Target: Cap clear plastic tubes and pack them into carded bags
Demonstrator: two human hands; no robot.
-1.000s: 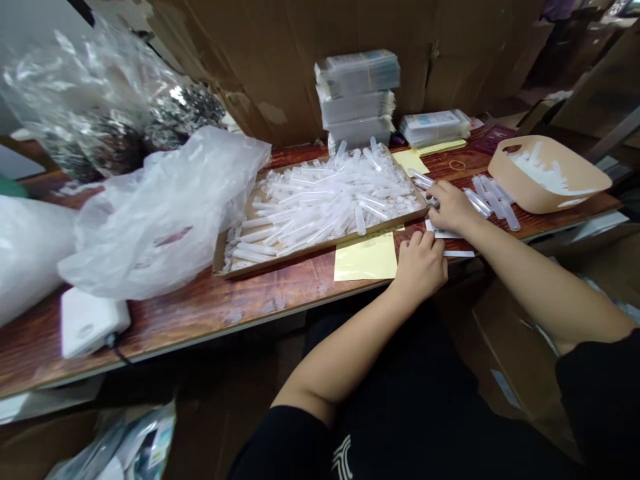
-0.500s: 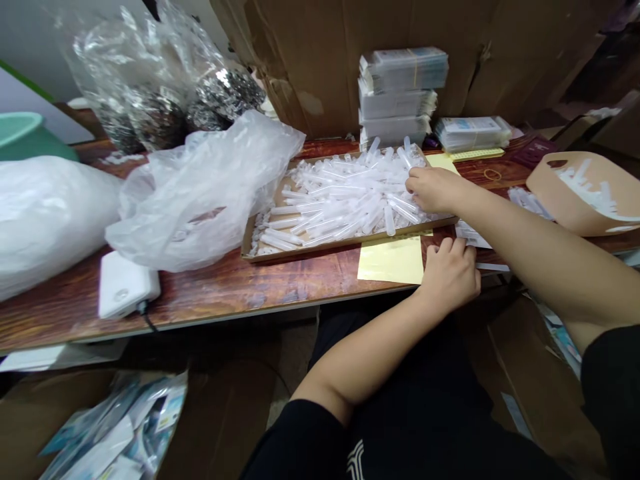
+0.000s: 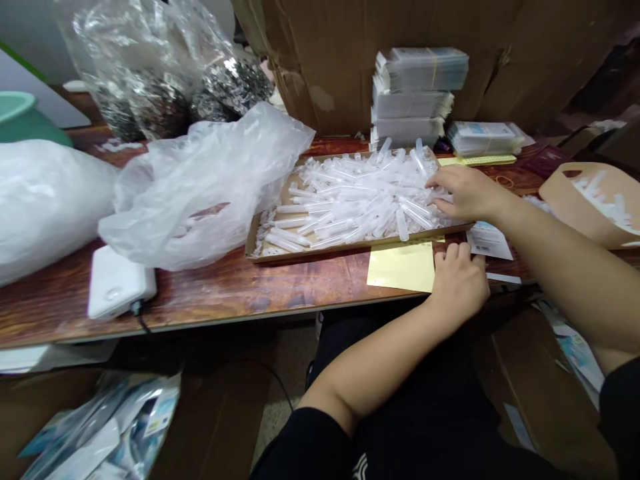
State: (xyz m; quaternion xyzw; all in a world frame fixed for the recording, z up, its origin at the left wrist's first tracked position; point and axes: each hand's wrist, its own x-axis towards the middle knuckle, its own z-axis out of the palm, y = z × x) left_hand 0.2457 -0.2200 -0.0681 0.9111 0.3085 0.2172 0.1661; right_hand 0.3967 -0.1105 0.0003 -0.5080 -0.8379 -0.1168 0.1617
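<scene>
A shallow cardboard tray [image 3: 253,243] holds a heap of clear plastic tubes [image 3: 350,193]. Over the tray's right end is my right hand [image 3: 461,192], thumb and fingers spread apart among the tubes; nothing is seen gripped in it. My left hand [image 3: 460,280] rests at the table's front edge with its fingers curled down, the fingertips and anything under them hidden. Just left of it lies a yellow paper sheet [image 3: 401,267]. A printed white card [image 3: 489,240] lies between my left hand and my right forearm.
Plastic bags [image 3: 210,187] cover the table's left part, behind a white power bank [image 3: 120,281] with a cable. Banded stacks of cards [image 3: 420,100] stand behind the tray. A beige basket [image 3: 585,207] of tubes sits at the right.
The view has shifted slightly. My right hand's fingers have spread apart over the tubes, and more of the white card shows beneath the right forearm. My left hand stays at the table edge.
</scene>
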